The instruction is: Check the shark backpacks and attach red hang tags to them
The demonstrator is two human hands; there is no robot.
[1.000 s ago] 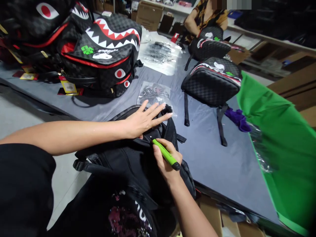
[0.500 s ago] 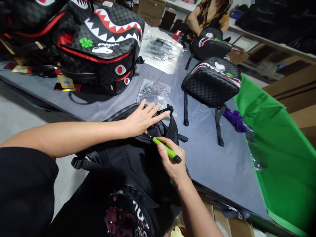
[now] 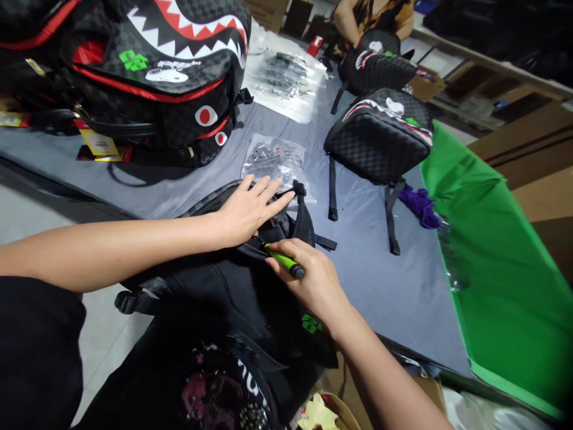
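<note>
A black backpack (image 3: pixel 215 280) lies tilted across the near table edge and my lap, its strap side facing me. My left hand (image 3: pixel 250 209) rests on its upper part, fingers spread, the thumb partly tucked beneath. In my closed right hand (image 3: pixel 313 278) is a thin-tipped tool with a green handle (image 3: pixel 284 260) and a black end. The tool's dark, slim tip meets the bag's fabric just beside my left thumb. What the tip touches exactly is hidden by folds.
Large checkered backpacks with shark-teeth prints (image 3: pixel 179 65) stand at the left. A small backpack (image 3: pixel 380 137) sits to the right, near purple cloth (image 3: pixel 419 206) and a green sheet (image 3: pixel 501 269). Beyond my left hand lies a clear plastic bag (image 3: pixel 273 158). Another person (image 3: pixel 347 21) handles a bag behind.
My right hand has moved slightly left and turned, bringing the green handle closer to my left hand. The left hand stays spread on the bag. The whole view has shifted a little.
</note>
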